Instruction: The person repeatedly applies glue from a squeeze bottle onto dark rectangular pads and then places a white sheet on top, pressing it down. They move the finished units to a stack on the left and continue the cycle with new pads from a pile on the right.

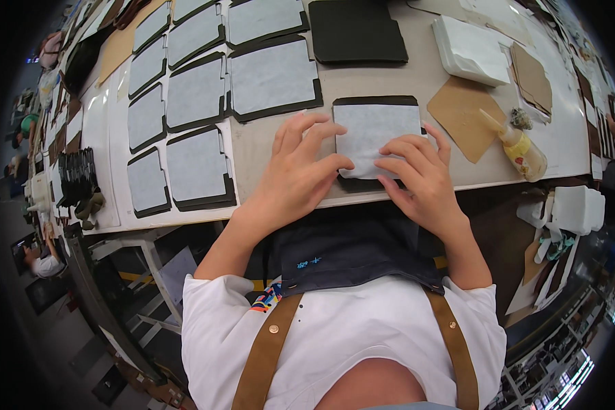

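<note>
A pale blue-white sheet (pixel 372 133) lies over a black panel (pixel 376 101) at the near edge of the table, in front of my body. The panel's dark border shows above and below the sheet. My left hand (pixel 299 167) is at the sheet's left side, fingers spread and slightly bent, with the thumb and index fingertips at its edge. My right hand (pixel 422 176) is over the lower right part, fingers apart and fingertips at the sheet. The sheet's near edge looks slightly rumpled between the hands. Neither hand visibly grips anything.
Several black panels with pale sheets (pixel 273 76) lie in rows on the left. A black panel stack (pixel 357 33) sits beyond my hands. To the right are a white sheet stack (pixel 469 51), brown card (pixel 465 117), brown pieces (pixel 530 78) and a yellow-labelled squeeze bottle (pixel 523 152).
</note>
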Demonstrator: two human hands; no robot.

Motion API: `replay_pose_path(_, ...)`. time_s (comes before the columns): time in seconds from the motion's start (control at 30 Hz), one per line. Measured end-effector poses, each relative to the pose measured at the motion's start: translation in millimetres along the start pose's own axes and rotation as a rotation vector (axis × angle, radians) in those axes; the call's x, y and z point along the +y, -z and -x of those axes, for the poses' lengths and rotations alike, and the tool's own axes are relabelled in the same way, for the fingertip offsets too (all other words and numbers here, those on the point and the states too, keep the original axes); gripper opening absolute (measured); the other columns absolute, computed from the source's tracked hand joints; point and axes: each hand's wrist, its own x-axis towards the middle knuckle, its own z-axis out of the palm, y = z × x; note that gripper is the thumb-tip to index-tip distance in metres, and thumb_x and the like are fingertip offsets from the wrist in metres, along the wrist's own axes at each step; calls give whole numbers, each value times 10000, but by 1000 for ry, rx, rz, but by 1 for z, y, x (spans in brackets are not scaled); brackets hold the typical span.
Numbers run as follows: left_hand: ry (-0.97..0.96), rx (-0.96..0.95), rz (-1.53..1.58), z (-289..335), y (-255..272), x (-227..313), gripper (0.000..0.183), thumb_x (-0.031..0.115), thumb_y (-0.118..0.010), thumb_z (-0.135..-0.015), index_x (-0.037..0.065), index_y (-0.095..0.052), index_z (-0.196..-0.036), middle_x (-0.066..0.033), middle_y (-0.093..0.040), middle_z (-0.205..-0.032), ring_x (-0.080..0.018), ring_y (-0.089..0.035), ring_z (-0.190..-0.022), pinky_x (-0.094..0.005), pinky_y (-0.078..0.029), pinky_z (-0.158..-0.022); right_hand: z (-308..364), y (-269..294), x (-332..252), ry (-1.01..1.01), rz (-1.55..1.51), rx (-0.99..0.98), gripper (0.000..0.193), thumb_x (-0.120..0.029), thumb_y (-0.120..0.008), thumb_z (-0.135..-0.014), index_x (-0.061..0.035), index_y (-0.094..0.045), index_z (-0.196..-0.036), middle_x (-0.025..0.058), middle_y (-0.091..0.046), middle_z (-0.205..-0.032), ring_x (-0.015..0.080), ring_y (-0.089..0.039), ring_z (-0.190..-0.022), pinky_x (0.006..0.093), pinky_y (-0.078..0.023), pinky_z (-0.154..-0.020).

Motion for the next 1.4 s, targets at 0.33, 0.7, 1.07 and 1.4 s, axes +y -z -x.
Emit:
replay_pose_path(0.33, -35, 49, -31, -10, -4, -3, 181, 79, -788, -736, 132, -681, -872, -45, -571, -1276, -330, -444, -1316, -524, -311, -1118, 21, -14, -12, 73, -1, 60, 227, -102, -797, -719, -102, -707, -928, -9, -617, -939, 197, -573, -902, 426, -359, -937)
replay_pose_path(0.7, 71, 121, 21, -12, -11, -5, 111, 121, -743, -807, 140, -668, -886, -48, -583, -1205, -314, -460, -1290, -535, -257, -1144, 33, -19, -14, 53, 48, 49, 224, -138, -801, -727, -114, -701, -927, -15, -617, -940, 174, -554, -901, 379, -329, -875)
replay_pose_path(1.07, 85, 120, -3, -3, -8, -4, 100, 133, -754, -806, 157, -698, -885, -58, -601, -1227, -312, -455, -1321, -533, -245, -1153, 18, -24, -8, -18, 153, 198, 248, -93, -778, -744, -124, -665, -963, -6, -600, -1008, 197, -553, -936, 385, -308, -893)
replay_pose_path(1.4, 46, 14, -39, 13, 1, -4, 232, 22, -716, -749, 161, -724, -934, -73, -588, -1328, -333, -413, -1371, -533, -236, -1170, 22, -21, -7, 28, 147, 78, 273, -65, -756, -709, -120, -652, -956, 0, -595, -1028, 193, -561, -960, 386, -306, -911)
